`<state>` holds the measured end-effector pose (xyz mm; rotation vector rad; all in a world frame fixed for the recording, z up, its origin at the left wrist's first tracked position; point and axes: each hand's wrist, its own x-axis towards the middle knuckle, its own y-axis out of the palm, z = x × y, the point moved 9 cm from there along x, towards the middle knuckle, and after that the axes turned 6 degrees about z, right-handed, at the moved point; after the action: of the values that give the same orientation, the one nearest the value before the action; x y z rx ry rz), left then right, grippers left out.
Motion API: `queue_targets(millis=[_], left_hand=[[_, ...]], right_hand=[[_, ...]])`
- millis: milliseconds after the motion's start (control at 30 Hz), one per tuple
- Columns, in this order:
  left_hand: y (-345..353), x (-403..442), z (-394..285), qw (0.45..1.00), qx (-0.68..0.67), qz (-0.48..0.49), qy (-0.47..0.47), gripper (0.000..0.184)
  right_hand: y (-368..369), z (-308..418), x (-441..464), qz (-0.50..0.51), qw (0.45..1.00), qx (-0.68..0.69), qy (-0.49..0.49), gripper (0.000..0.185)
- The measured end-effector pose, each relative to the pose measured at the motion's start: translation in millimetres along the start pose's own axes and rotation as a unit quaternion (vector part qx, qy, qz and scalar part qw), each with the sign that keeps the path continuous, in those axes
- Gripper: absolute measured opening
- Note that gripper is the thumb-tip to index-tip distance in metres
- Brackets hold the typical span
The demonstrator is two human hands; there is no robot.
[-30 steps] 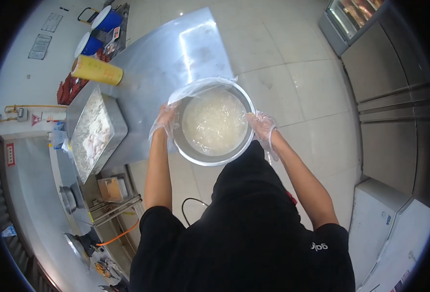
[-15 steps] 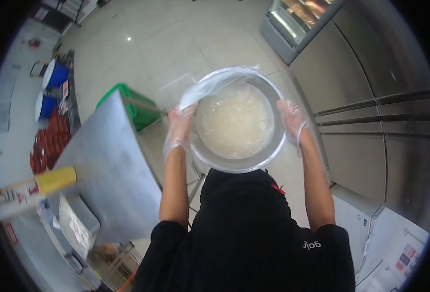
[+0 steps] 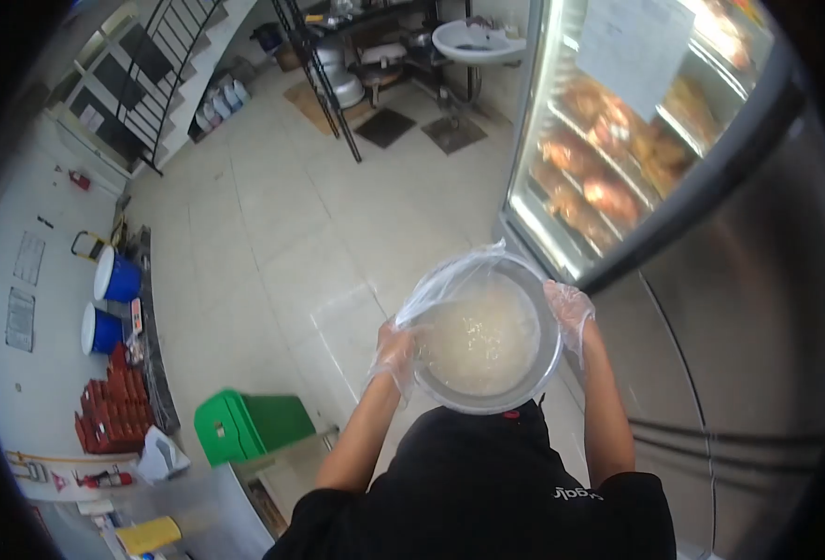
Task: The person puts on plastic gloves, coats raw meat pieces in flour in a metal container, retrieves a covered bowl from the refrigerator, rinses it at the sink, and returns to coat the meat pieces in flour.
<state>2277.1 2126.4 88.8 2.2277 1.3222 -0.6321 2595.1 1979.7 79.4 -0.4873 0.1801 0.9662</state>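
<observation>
A round metal bowl is held in front of my body, with a pale, cloudy, wet-looking content inside that I cannot name for sure. Clear plastic wrap lies bunched over the far left part of its rim. My left hand, in a clear plastic glove, grips the left rim together with some of the wrap. On the opposite side my right hand, gloved the same way, is closed on the right rim.
A lit glass-door display fridge stands ahead right, beside steel cabinet doors. Left are a green bin, a steel table, red stacked trays and blue buckets. A sink, black rack and staircase are farther off.
I have moved forward across the floor, carrying the bowl in both hands. The steel table and green bin have slid lower in view, and the display fridge is much nearer.
</observation>
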Motion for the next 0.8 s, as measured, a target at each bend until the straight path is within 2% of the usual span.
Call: queue_targets(millis=[100, 167, 300, 400, 433, 533, 567, 667, 767, 800], left_hand=[[0.3, 90.8, -68.6, 0.998, -0.029, -0.052, 0.035, 0.039], [-12.5, 142.0, -106.8, 0.993, -0.067, -0.095, 0.032, 0.033], [-21.9, 267.2, -182.1, 0.969, -0.189, -0.152, 0.054, 0.04], [-38.4, 380.3, -226.4, 0.966, -0.172, -0.192, 0.019, 0.043], [-39.7, 420.6, -248.2, 0.967, -0.173, -0.186, 0.033, 0.044], [-17.0, 532.0, -338.4, 0.968, -0.181, -0.162, 0.062, 0.046], [-9.0, 566.4, -367.1, 0.968, -0.185, -0.155, 0.063, 0.046], [9.1, 654.1, -433.0, 0.975, -0.165, -0.146, 0.037, 0.044], [36.5, 745.4, -509.8, 0.98, -0.151, -0.125, 0.034, 0.043], [45.9, 774.8, -527.9, 0.981, -0.148, -0.119, 0.031, 0.043]], right_hand=[[-15.5, 31.0, 145.5, -0.008, 0.998, -0.063, 0.003, 0.055], [-2.4, 60.5, 213.1, -0.001, 0.994, 0.104, 0.033, 0.062], [21.9, 106.8, 383.8, 0.062, 0.998, 0.018, 0.01, 0.049], [35.3, 127.1, 491.3, 0.067, 0.997, 0.029, 0.04, 0.046], [37.8, 129.5, 529.4, 0.038, 0.988, 0.147, 0.026, 0.036], [29.2, 136.7, 634.9, -0.007, 0.996, 0.057, 0.062, 0.035], [22.6, 144.2, 666.4, -0.033, 0.994, -0.007, 0.1, 0.033], [-1.1, 168.8, 730.6, -0.055, 0.991, 0.059, 0.103, 0.031], [-38.6, 211.2, 795.7, -0.121, 0.982, 0.132, 0.066, 0.031], [-53.4, 222.1, 826.8, -0.126, 0.983, 0.113, 0.066, 0.034]])
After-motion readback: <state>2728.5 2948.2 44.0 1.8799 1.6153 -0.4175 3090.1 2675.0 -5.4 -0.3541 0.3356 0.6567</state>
